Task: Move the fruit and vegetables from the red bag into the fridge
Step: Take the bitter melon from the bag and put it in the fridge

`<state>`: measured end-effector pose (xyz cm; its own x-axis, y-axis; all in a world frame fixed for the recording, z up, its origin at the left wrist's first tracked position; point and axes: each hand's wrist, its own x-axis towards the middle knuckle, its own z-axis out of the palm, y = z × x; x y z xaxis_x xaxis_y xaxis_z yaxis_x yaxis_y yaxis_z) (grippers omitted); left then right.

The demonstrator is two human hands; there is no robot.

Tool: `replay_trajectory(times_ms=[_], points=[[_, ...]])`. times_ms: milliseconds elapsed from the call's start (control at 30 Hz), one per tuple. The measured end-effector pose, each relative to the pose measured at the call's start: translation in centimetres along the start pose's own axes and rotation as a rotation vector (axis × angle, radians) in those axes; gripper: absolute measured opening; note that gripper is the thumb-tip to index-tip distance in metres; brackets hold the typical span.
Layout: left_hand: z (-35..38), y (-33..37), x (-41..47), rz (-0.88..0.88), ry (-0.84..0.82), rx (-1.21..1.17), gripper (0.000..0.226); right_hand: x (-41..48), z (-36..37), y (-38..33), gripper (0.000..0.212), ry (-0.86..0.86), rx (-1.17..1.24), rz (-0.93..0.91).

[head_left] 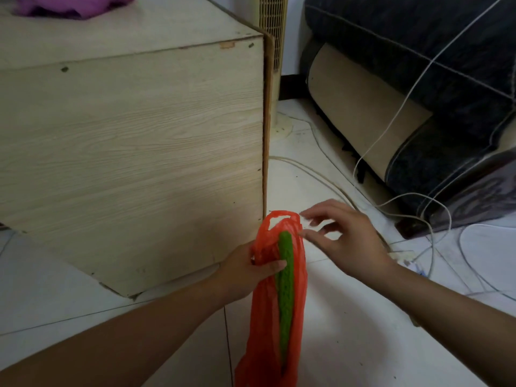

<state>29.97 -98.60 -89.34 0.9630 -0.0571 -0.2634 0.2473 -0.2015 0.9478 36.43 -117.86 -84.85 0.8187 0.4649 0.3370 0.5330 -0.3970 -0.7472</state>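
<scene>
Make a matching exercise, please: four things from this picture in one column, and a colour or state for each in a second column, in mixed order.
Things:
1. bag
2. cucumber
3. cloth
4. right hand

Colour or state:
a. green
b. fingers spread
c. red
d. purple

Pairs: 1-c, 2-a, 3-d, 4-b

Cucumber lying inside bag, tip poking out at mouth. Left hand gripping bag's left side; right hand hovering just right of handles. Cabinet standing behind-left, sofa sitting behind-right, cables trailing on floor between.
</scene>
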Motion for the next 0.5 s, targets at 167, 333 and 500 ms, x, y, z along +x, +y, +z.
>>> replay_trajectory(times_ms=[167,333,500], points=[[0.6,0.3,0.1,0.044,-0.022,-0.007,0.034,-0.6,1.8,-0.6,0.029,-0.1,0.01,0.144],[0.0,-0.2,0.1,0.059,-0.045,-0.003,0.047,-0.7,1.5,-0.2,0.024,-0.124,0.03,0.178],[-1.8,-1.9,0.0,0.014,-0.058,0.104,0.056,0.1,0.1,-0.5,0.021,-0.069,0.137,0.229]])
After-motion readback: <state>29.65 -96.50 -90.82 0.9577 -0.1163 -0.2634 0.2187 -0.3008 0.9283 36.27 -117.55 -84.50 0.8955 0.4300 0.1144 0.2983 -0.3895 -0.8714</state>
